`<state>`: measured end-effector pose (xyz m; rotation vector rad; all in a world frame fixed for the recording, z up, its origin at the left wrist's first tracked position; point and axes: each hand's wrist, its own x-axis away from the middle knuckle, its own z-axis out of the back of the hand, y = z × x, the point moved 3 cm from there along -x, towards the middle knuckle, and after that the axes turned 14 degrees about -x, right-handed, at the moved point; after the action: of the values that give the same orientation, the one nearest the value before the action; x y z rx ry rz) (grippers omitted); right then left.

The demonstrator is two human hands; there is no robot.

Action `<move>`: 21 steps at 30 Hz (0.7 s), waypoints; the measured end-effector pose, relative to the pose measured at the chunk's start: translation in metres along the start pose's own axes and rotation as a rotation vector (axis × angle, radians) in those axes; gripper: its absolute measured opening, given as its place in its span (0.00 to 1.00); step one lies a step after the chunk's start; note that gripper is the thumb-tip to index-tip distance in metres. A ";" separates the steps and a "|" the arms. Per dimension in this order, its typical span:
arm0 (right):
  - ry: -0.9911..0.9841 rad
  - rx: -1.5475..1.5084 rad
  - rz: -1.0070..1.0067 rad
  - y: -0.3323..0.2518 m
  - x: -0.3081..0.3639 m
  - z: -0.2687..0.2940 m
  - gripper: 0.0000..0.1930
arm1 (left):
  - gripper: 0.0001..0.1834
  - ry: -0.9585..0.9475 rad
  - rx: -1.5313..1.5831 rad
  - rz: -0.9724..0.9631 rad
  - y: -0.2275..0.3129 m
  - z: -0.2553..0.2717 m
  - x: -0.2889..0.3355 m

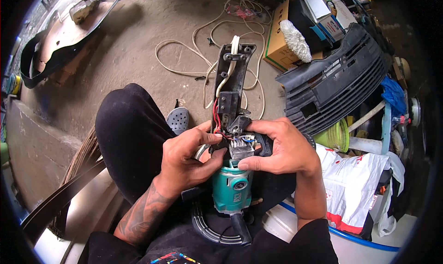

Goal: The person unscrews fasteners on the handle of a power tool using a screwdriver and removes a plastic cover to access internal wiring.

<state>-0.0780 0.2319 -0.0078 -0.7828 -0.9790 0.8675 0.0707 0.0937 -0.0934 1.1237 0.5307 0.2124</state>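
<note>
A power tool with a teal motor housing stands upright in my lap. Its long black rear handle lies opened up, showing red wires and a black switch block. At the joint sits a finned metal block with thin coloured wires beside it. My left hand is closed, thumb and fingers pinching the black part at the left of the joint. From the right, my right hand grips the joint, its thumb on the teal rim. A black curved handle sticks out below.
The tool's white cord lies in loops on the concrete floor. At right are a black car grille, a cardboard box, a green basket and a white bag. A curved panel lies far left; a grey clog shows ahead.
</note>
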 end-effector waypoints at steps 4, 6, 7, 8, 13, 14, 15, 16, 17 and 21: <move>0.006 -0.011 0.053 0.001 -0.001 0.000 0.27 | 0.27 -0.070 0.316 0.165 0.005 0.004 0.003; -0.009 -0.020 0.070 0.003 -0.002 0.001 0.28 | 0.38 -0.080 0.644 0.298 0.004 0.003 0.001; -0.024 -0.026 0.080 0.004 -0.001 0.003 0.28 | 0.42 -0.152 0.655 0.324 0.004 0.006 -0.001; -0.015 -0.026 0.086 0.009 -0.001 0.006 0.28 | 0.42 -0.159 0.652 0.316 0.007 0.006 -0.004; -0.223 -0.539 -0.011 0.027 0.000 0.033 0.37 | 0.47 -0.258 0.666 0.178 0.042 -0.017 -0.016; -0.259 -0.592 0.022 0.032 0.008 0.040 0.39 | 0.47 -0.273 0.653 0.083 0.049 -0.029 -0.016; -0.342 -0.697 0.024 0.033 0.017 0.044 0.44 | 0.48 -0.316 0.628 0.010 0.061 -0.035 -0.019; -0.418 -0.640 0.110 0.029 0.025 0.051 0.49 | 0.49 -0.352 0.600 -0.056 0.071 -0.040 -0.020; -0.416 -0.511 0.264 0.028 0.033 0.058 0.51 | 0.50 -0.359 0.644 -0.083 0.076 -0.047 -0.020; -0.056 -0.381 0.550 0.031 0.079 0.064 0.57 | 0.57 -0.337 0.828 -0.148 0.091 -0.073 -0.012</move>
<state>-0.1211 0.3263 0.0166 -1.4008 -1.0081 1.1933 0.0325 0.1854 -0.0317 1.8682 0.3974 -0.3605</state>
